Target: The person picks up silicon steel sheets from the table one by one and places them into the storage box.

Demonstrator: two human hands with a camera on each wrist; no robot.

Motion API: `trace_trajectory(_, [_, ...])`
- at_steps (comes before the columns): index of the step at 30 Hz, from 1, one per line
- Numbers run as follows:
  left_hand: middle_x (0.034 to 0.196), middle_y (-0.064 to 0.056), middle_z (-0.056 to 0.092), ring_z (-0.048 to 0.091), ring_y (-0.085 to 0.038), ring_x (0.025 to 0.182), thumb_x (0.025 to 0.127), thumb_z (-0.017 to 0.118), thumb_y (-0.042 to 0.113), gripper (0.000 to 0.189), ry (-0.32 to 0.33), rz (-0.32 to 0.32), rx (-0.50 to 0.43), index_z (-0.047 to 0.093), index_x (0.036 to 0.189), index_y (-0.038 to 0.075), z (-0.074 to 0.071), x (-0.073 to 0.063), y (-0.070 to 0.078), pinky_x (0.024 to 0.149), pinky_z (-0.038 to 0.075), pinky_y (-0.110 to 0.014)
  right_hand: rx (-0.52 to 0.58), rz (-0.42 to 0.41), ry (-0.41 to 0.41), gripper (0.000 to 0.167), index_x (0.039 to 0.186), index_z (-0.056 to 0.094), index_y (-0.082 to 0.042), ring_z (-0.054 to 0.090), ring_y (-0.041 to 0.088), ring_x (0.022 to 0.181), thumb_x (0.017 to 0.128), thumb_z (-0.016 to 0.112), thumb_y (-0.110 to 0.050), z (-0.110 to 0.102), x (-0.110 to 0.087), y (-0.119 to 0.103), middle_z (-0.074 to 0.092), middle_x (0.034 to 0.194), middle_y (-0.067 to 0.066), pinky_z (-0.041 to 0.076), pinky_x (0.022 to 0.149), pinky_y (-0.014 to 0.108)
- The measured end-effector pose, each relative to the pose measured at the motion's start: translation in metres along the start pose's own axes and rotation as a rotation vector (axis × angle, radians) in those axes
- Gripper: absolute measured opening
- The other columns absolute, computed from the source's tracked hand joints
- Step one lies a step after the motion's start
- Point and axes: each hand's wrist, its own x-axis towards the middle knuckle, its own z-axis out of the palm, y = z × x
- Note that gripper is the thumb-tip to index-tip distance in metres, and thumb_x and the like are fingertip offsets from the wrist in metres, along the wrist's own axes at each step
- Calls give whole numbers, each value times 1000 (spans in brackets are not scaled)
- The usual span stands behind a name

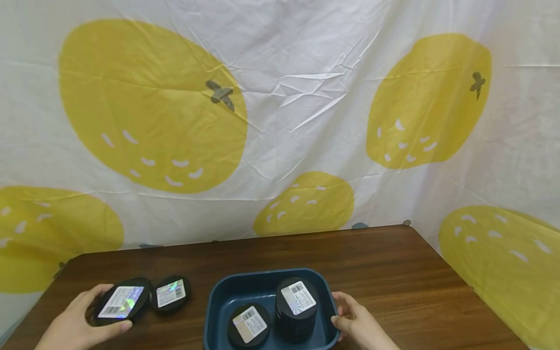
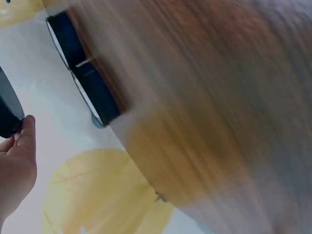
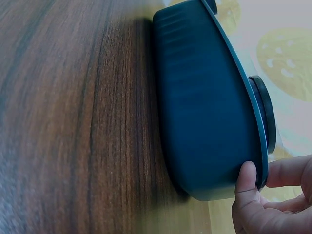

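My left hand point(image 1: 83, 316) holds a flat round black container point(image 1: 139, 304) with a white label and shiny sticker, gripping it between thumb and fingers. In the left wrist view this container point(image 2: 9, 109) is at the left edge, apart from two others on the table. One of those, a labelled round black container point(image 1: 180, 303), lies just right of the held one in the head view. My right hand point(image 1: 356, 318) pinches the right rim of a blue tray point(image 1: 238, 278). In the tray stand a tall stack of black containers point(image 1: 295, 323) and a lower labelled black container point(image 1: 236, 335).
The dark wooden table point(image 1: 393, 272) reaches back to a white curtain point(image 1: 306, 121) printed with yellow fruit. The curtain also hangs along the right side. The tray's front edge is cut off by the frame.
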Motion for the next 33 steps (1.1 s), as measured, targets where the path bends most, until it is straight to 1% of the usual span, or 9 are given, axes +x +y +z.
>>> trace_trajectory(4, [120,-35,43,53,-48,95,70,78,44,84,83,94,-23,40,129,0,5,-4,9,66,46,-55,-8,3,3,53,128,31,19,49,18,63,84,55,1,-1,1,1,42,84,6,50,56,28])
trace_trajectory(7, [120,-32,45,54,-44,93,67,81,42,82,118,147,-33,42,128,3,8,-6,15,65,47,-54,-8,9,5,53,128,31,19,49,18,63,84,55,1,-1,1,1,42,84,7,49,56,28])
trace_trajectory(15, [119,-28,48,56,-38,92,62,84,41,83,140,196,-32,45,125,2,19,-4,28,67,47,-47,-16,11,9,53,128,32,18,50,18,62,84,56,0,-1,0,2,43,85,7,50,56,28])
trace_trajectory(18, [120,-27,49,57,-37,91,61,84,43,84,134,196,-29,45,125,4,22,-5,33,66,47,-46,-23,5,7,53,127,32,18,50,18,63,83,56,1,-1,0,2,44,85,7,50,56,28])
trace_trajectory(21, [120,-25,50,57,-35,91,60,84,43,85,142,224,-41,46,124,4,26,-4,40,67,48,-45,-22,4,2,52,127,32,19,49,18,64,84,55,1,-1,1,2,45,85,7,50,56,28])
trace_trajectory(24, [123,-26,48,56,-35,93,62,83,43,85,101,242,-58,45,127,3,27,-3,50,68,49,-48,-18,9,-3,52,127,31,19,49,18,64,84,55,1,-1,1,1,45,85,7,50,56,28])
trace_trajectory(27, [123,-26,48,55,-35,96,61,83,44,87,83,263,-61,46,127,2,28,-2,60,69,49,-50,-24,8,-1,52,127,31,19,49,18,64,84,55,1,-1,1,1,45,84,6,50,56,28])
trace_trajectory(30, [122,-24,50,54,-33,96,59,83,44,88,70,277,-57,47,126,1,29,-1,71,69,49,-49,-28,5,1,52,127,32,19,49,18,64,84,56,1,-1,1,0,44,84,6,50,56,28])
trace_trajectory(33, [124,-23,48,54,-30,93,61,83,43,89,9,254,-80,44,129,1,28,1,82,68,49,-45,-26,0,4,52,126,32,20,48,18,64,84,56,2,-1,1,0,43,84,6,50,56,28])
